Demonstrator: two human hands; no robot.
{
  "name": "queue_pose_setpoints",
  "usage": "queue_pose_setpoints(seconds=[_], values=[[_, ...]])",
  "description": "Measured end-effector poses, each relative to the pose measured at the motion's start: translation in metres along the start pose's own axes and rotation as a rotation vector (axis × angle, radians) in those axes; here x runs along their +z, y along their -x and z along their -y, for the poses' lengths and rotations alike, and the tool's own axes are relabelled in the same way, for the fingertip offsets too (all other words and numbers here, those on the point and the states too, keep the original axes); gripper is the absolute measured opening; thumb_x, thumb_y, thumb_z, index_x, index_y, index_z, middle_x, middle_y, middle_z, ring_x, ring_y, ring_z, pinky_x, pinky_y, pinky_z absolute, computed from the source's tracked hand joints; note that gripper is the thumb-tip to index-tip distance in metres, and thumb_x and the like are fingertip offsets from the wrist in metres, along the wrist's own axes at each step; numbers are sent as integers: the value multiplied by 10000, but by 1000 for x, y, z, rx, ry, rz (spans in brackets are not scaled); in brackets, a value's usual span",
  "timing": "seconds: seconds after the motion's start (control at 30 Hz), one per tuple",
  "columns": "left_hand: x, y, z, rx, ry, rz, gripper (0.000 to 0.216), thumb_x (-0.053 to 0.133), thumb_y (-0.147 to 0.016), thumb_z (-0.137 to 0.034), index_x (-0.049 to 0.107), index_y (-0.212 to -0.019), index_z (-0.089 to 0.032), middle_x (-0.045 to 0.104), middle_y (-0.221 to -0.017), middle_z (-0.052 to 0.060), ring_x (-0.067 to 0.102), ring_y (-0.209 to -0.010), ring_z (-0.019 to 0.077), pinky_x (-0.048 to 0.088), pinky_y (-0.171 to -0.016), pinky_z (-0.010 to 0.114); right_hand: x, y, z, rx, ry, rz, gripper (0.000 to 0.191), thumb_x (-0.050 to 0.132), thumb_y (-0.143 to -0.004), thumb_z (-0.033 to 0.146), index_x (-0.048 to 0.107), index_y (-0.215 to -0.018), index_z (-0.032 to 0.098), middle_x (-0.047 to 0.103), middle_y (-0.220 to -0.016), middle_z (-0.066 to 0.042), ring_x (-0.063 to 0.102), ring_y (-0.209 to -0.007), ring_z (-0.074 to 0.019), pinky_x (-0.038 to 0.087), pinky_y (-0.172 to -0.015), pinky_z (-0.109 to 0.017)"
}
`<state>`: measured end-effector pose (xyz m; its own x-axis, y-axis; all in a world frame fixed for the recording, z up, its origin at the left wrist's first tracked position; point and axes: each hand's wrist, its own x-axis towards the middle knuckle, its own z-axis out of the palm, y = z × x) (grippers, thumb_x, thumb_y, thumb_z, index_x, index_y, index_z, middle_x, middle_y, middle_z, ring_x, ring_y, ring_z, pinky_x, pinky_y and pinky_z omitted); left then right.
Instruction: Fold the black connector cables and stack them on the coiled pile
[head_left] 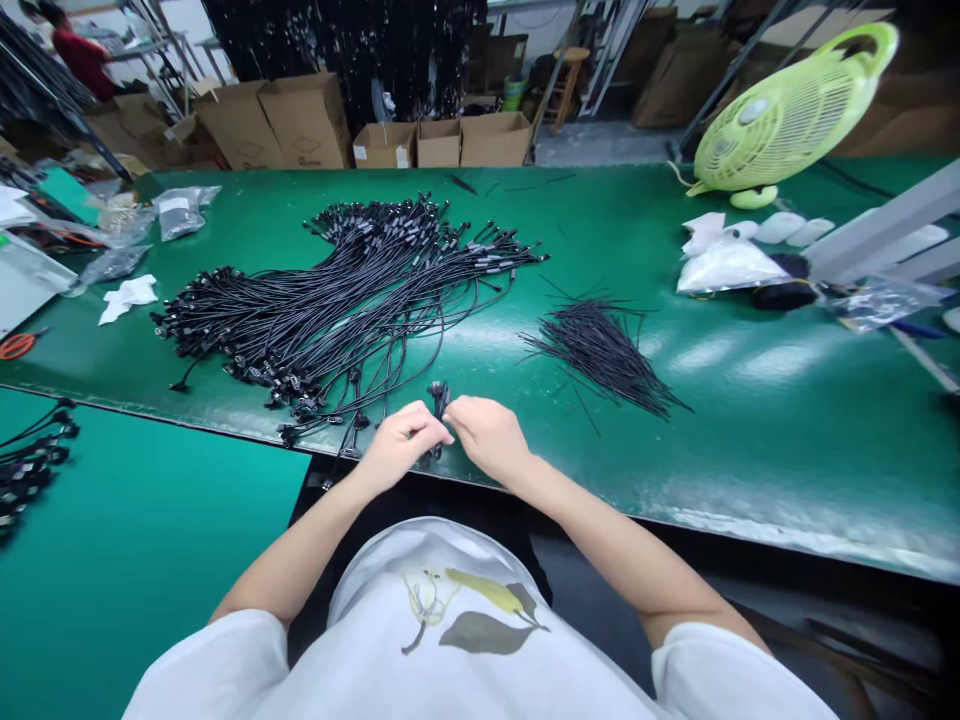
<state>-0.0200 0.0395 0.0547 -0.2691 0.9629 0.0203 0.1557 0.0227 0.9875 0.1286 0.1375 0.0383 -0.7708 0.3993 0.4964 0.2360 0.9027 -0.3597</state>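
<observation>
A small folded bundle of black cable [439,394] with a connector at its top stands between my hands, near the table's front edge. My left hand [401,440] is closed, thumb and fingers pinched against the bundle's left side. From the right, my right hand [491,432] pinches close against the same bundle; what lies between its fingertips is hidden. Behind and to the left spreads a large heap of black cables [322,310] with connectors at both ends. To the right lies a loose pile of short thin black ties [604,350].
A green fan [787,115] stands at the back right, near a white plastic bag [727,265] and a metal post [885,235]. Orange-handled scissors [19,345] lie at the far left. More cables [34,465] rest on the lower left surface. Cardboard boxes [274,125] stand beyond the table.
</observation>
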Motion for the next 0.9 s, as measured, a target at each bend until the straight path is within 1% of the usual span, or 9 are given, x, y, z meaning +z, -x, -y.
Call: queue_pose_setpoints(seconds=[0.1,0.2,0.3,0.37,0.43,0.5,0.63,0.73,0.9], values=[[19,5,7,-16,90,-140,430,729,-740,-460,656,-1071,-195,609,-1089,73,568,-1004,194,449,-916,325,-7,-6,0,171,-124,-58,298,396,-972,278,539,-726,190,544,-686,-26,459,-661,-144,318,-657,-267],[36,5,12,-49,230,-82,474,548,-873,-513,586,-1223,-196,589,-1281,111,525,-1211,237,404,-1033,377,-5,-8,5,388,-563,-71,334,416,-952,389,490,-687,200,497,-665,-10,428,-613,-130,331,-609,-262],[43,4,9,-9,188,-77,443,532,-892,-481,625,-1199,-176,602,-1306,114,496,-1269,246,337,-1099,367,4,-4,2,634,-1204,122,416,466,-878,558,413,-650,214,286,-527,65,230,-446,-90,248,-459,-238],[43,2,8,-20,236,-83,417,575,-875,-435,631,-1194,-173,617,-1289,117,522,-1242,240,358,-1080,357,8,3,-4,713,-1405,252,457,483,-841,611,392,-623,219,179,-495,97,138,-417,-75,193,-415,-228],[44,-1,9,-60,327,-105,399,584,-872,-403,621,-1191,-166,645,-1227,123,586,-1140,225,435,-988,342,6,10,-11,724,-1284,213,451,501,-843,583,445,-611,201,247,-492,83,212,-425,-74,239,-428,-220],[47,-5,13,-95,341,-144,395,589,-867,-382,596,-1197,-165,669,-1130,112,644,-941,183,498,-825,299,1,16,-15,700,-1023,35,363,535,-847,511,567,-707,177,469,-624,22,413,-541,-93,373,-533,-224],[66,-7,21,-124,44,-54,320,548,-887,-379,607,-1107,-154,603,-680,-14,496,-519,90,418,-556,223,-7,23,-11,673,-802,-139,308,564,-835,425,639,-1020,191,619,-1043,-63,587,-888,-166,468,-835,-315],[82,-5,24,-141,-116,58,310,480,-918,-397,601,-1075,-159,541,-589,-35,504,-524,116,415,-565,235,-6,28,-10,729,-880,-95,319,469,-900,430,671,-926,183,663,-960,-63,612,-914,-180,462,-886,-331],[93,-6,25,-92,-215,272,394,532,-882,-394,550,-1214,-182,668,-864,63,642,-818,216,484,-720,305,-14,54,-29,862,-1270,-66,430,528,-858,570,660,-804,163,688,-912,-71,624,-867,-173,473,-855,-318]])
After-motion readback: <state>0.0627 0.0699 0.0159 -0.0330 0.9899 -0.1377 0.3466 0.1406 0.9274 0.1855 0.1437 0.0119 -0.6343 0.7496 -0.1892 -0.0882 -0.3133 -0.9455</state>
